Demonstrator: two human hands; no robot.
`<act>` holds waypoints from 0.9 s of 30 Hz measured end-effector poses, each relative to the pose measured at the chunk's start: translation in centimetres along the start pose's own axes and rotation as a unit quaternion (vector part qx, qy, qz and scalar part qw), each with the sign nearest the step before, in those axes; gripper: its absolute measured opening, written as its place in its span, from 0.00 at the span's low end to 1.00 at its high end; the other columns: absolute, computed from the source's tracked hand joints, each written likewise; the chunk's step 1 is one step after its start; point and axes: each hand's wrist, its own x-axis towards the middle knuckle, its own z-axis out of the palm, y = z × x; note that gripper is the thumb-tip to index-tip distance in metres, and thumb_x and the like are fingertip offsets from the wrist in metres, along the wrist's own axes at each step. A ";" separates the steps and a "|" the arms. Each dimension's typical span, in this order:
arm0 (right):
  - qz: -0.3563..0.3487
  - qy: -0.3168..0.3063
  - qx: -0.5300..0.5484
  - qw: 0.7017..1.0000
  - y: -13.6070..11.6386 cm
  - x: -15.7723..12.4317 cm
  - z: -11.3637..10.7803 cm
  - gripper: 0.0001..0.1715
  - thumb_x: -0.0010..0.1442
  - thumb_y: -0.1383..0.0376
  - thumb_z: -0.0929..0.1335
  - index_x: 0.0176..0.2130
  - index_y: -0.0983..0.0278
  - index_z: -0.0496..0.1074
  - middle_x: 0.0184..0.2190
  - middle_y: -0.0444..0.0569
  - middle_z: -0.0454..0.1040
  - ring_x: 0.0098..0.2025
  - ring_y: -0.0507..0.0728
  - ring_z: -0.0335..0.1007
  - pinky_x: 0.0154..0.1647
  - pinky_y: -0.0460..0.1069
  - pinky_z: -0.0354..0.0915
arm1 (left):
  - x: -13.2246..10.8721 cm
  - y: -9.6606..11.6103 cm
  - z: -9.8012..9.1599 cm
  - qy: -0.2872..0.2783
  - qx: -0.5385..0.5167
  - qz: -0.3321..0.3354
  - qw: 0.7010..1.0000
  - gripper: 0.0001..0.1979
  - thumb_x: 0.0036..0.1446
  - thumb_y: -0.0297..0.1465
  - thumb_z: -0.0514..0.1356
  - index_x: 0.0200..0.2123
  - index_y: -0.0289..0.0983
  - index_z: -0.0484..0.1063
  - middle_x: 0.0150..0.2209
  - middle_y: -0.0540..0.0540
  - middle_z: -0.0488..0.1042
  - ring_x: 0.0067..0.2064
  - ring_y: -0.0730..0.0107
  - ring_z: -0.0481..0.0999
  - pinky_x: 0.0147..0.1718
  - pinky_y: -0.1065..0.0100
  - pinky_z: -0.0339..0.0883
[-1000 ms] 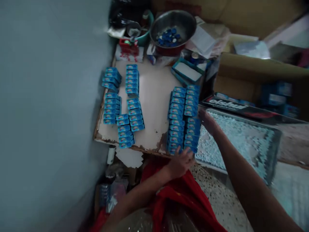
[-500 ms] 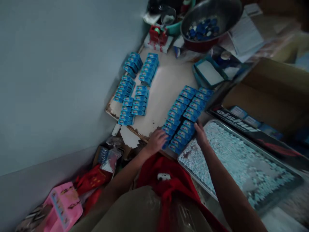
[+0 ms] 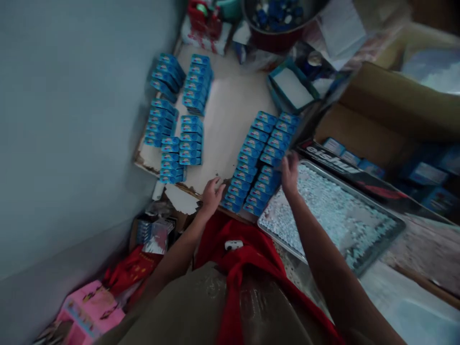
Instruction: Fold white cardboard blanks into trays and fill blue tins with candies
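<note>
Two long rows of small blue boxes [image 3: 247,166] stand side by side near the front of the white tabletop [image 3: 226,110]. My left hand [image 3: 212,195] is just left of the nearer end of these rows, thumb and fingers apart, holding nothing. On the other side, my right hand [image 3: 289,177] is by the outer face of the right row with its fingers stretched forward. Whether its fingertips touch the boxes I cannot tell. More blue boxes [image 3: 190,139] are grouped in shorter rows at the left of the tabletop, near the wall.
A metal tray [image 3: 334,215] of small pale blue pieces sits at my right. Behind it is an open cardboard carton [image 3: 362,120] with blue packs inside. Farther back are a teal box [image 3: 280,98], a large bowl [image 3: 273,38] and a red tape dispenser [image 3: 204,21].
My left hand has drawn back left, away from the rows. My right hand has shifted a little farther along the right row. The camera view has also shifted.
</note>
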 end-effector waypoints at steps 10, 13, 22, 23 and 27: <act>-0.230 -0.040 -0.392 0.890 -4.8 -3.2 6.1 0.46 0.72 0.42 0.64 0.78 0.59 0.56 0.81 0.64 0.39 0.81 0.80 0.33 0.72 0.83 0.45 | 0.1 -3.6 -6.4 0.011 0.164 0.041 0.986 0.19 0.71 0.36 0.60 0.62 0.41 0.75 0.68 0.36 0.72 0.74 0.45 0.63 0.72 0.38 0.58; -0.228 -0.071 -0.410 0.880 -5.3 -3.4 8.1 0.46 0.72 0.43 0.63 0.78 0.61 0.56 0.81 0.65 0.41 0.81 0.80 0.31 0.72 0.85 0.40 | 2.9 -5.0 -8.6 0.045 0.191 0.023 0.980 0.24 0.71 0.40 0.60 0.67 0.43 0.72 0.73 0.36 0.65 0.78 0.42 0.57 0.73 0.34 0.52; -0.085 0.056 -0.227 0.969 -5.4 -2.2 2.4 0.51 0.64 0.39 0.68 0.73 0.65 0.61 0.73 0.67 0.60 0.76 0.72 0.54 0.75 0.74 0.53 | 2.7 -4.2 -4.7 -0.078 -0.020 0.064 0.995 0.21 0.70 0.42 0.62 0.62 0.40 0.74 0.58 0.35 0.80 0.62 0.51 0.79 0.63 0.47 0.74; -0.033 0.081 -0.158 0.984 -5.3 -2.2 1.5 0.52 0.64 0.39 0.67 0.73 0.66 0.60 0.70 0.68 0.65 0.73 0.70 0.61 0.73 0.73 0.57 | 2.2 -3.7 -3.7 -0.076 -0.047 0.040 0.995 0.23 0.70 0.44 0.62 0.62 0.39 0.73 0.57 0.35 0.81 0.59 0.51 0.81 0.60 0.48 0.77; 0.088 0.080 0.014 0.993 -3.6 -2.0 0.5 0.49 0.67 0.37 0.58 0.69 0.67 0.67 0.65 0.67 0.73 0.65 0.68 0.72 0.63 0.68 0.71 | 5.0 0.5 -0.3 -0.062 -0.095 0.084 0.990 0.32 0.69 0.50 0.62 0.68 0.38 0.67 0.60 0.33 0.78 0.60 0.50 0.80 0.60 0.49 0.76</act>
